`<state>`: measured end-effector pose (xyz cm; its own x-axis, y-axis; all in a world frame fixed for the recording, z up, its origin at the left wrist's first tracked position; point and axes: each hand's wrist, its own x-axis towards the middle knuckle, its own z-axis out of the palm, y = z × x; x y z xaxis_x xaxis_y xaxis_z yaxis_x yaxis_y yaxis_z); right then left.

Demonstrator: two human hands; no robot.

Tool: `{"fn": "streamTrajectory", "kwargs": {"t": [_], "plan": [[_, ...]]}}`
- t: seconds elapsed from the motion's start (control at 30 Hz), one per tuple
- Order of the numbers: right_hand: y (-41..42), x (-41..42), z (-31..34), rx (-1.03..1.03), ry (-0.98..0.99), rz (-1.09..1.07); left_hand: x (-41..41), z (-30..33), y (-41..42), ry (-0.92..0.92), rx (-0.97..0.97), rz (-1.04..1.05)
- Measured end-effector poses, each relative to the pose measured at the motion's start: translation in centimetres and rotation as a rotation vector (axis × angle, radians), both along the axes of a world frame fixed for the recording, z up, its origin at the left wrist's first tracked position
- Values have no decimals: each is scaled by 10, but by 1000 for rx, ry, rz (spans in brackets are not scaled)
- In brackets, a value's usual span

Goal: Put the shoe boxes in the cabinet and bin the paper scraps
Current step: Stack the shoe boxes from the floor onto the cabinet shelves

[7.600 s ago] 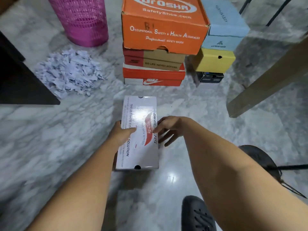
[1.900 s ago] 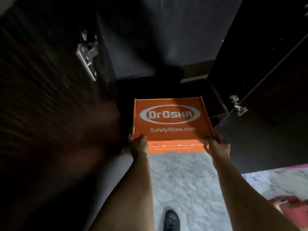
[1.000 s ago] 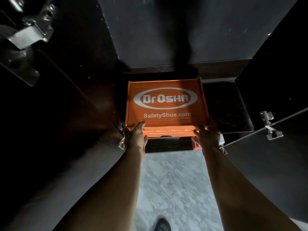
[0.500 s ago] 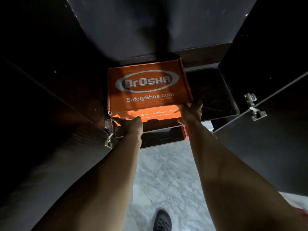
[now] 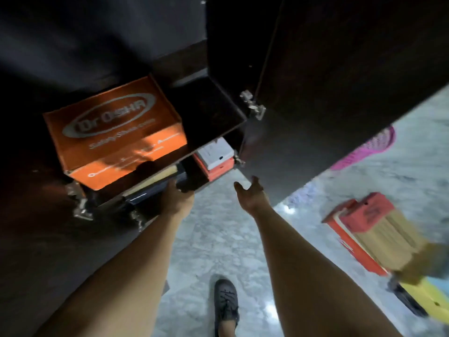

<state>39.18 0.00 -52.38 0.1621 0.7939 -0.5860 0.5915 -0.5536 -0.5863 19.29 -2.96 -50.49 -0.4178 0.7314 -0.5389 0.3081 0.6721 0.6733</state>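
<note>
The orange Dr.Osha shoe box [image 5: 114, 132] rests on a shelf of the dark cabinet [image 5: 218, 113], left side. Below it lie a dark box with a tan lid [image 5: 155, 183] and, to the right, a white box [image 5: 213, 152] on a red one. My left hand [image 5: 176, 198] is at the front edge of the lower shelf, its fingers hidden under the shelf. My right hand [image 5: 250, 193] hangs in the air in front of the cabinet with fingers apart and nothing in it. More shoe boxes [image 5: 364, 229] are stacked on the floor at the right.
The right cabinet door [image 5: 340, 81] stands open with a metal hinge [image 5: 252, 105]. The pink bin [image 5: 369, 147] shows past the door's edge. A yellow box [image 5: 427, 297] lies at the bottom right. My dark shoe [image 5: 226, 300] is on the marble floor [image 5: 218, 239].
Both hands have let go of the orange box, which now sits on the shelf. My hands have drawn back and the view has swung right, showing the floor boxes.
</note>
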Motion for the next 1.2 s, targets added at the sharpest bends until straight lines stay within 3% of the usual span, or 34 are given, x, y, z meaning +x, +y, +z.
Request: {"fn": "streamTrajectory", "kwargs": {"t": [0.2,0.43,0.57,0.77,0.93,1.07,1.2], "plan": [[-72,129,14,-28,-8,-235,108,4,-23,0,-70,-312],[-133,326,-25,-111,-8,-520,296,-33,-11,-95,-131,-619],[-152,449,-73,-115,-32,-722,432,-83,12,-70,-225,-774],[-167,588,-170,-195,36,-1006,604,-188,19,112,-333,-1145],[-149,674,-268,-194,66,-1132,700,-286,62,203,-242,-1200],[-132,707,-335,-166,146,-1182,741,-349,101,259,-167,-1026],[-129,709,-374,-123,329,-1210,749,-390,120,83,-280,-898]]}}
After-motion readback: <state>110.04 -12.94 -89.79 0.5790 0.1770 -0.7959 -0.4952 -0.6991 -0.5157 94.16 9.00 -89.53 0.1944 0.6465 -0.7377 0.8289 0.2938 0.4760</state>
